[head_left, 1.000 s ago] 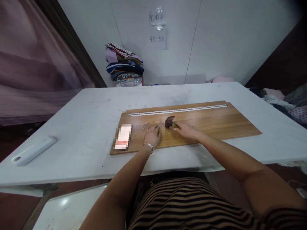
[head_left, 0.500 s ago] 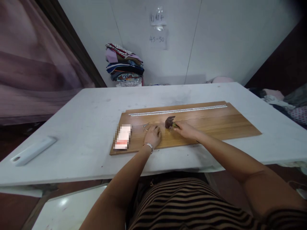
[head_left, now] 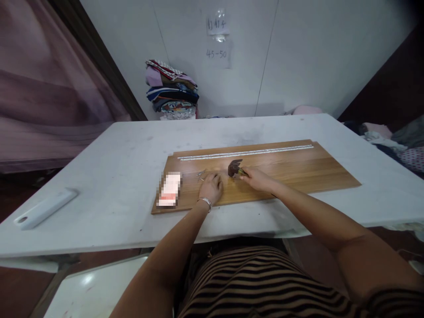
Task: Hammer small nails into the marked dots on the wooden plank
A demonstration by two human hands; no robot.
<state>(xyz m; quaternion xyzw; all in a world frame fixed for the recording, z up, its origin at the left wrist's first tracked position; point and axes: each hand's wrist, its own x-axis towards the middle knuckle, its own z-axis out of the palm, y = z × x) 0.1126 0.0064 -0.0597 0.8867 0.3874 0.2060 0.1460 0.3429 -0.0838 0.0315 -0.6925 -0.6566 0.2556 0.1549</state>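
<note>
A claw hammer [head_left: 233, 168] with a dark, rusty-looking head is gripped by its handle in my right hand [head_left: 256, 179], over the wooden board [head_left: 298, 170]. To its left, my left hand [head_left: 211, 187] rests on the board with its fingers curled in; whatever is in them, if anything, is hidden. Several thin metal nails [head_left: 201, 175] lie loose on the wood just beyond the left fingers. Two white marked strips [head_left: 245, 153] run lengthwise along the far part of the board.
The board lies on a white table [head_left: 109, 176]. A blurred-out flat item [head_left: 170, 189] sits at the board's left end. Farther left is a white plastic bar [head_left: 46, 207] with a hole. Folded fabrics [head_left: 172, 90] are stacked against the wall, and more cloth [head_left: 391, 141] lies beyond the right edge.
</note>
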